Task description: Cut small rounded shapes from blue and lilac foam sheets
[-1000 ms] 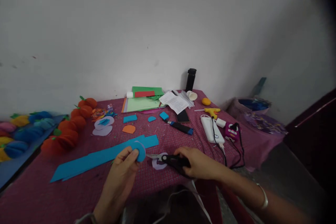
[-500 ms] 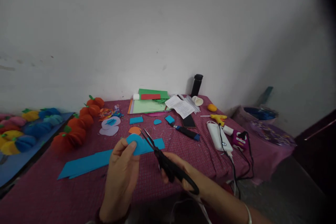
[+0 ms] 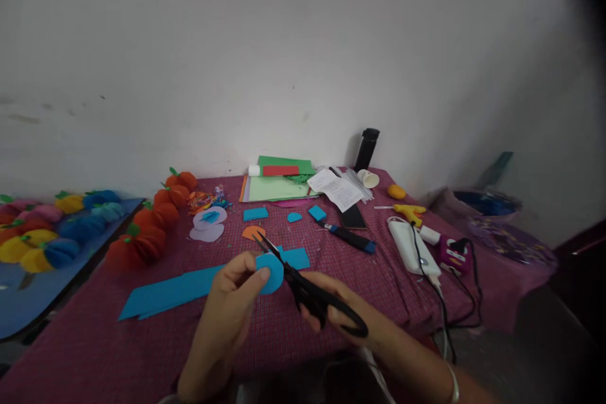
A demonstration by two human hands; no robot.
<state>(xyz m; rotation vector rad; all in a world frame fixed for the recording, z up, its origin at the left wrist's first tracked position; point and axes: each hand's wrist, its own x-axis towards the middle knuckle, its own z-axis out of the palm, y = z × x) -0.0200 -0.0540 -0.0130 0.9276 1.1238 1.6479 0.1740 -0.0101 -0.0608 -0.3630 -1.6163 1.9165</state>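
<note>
Between the thumb and fingers of my left hand (image 3: 233, 303) is a rounded blue paper piece (image 3: 272, 274). My right hand (image 3: 331, 303) grips black-handled scissors (image 3: 307, 293), whose blades are parted and reach the top right edge of that piece. Below both hands' work, long blue paper strips (image 3: 165, 295) lie across the cloth, partly hidden by my left hand. Just beyond the blade tips rests an orange paper piece (image 3: 253, 231). Smaller blue pieces (image 3: 255, 214) are spread farther back.
Orange paper pumpkins (image 3: 137, 246) line the left side. Coloured sheets (image 3: 279, 188) and a black bottle (image 3: 367, 149) stand or lie by the wall. At right are a utility knife (image 3: 353, 238), a yellow glue gun (image 3: 411, 211), a white power bank (image 3: 411, 246) and trailing cables.
The scissors have come closer to the blue piece, their blades now overlapping its edge. My left hand has turned the piece slightly. The whole view has shifted a little.
</note>
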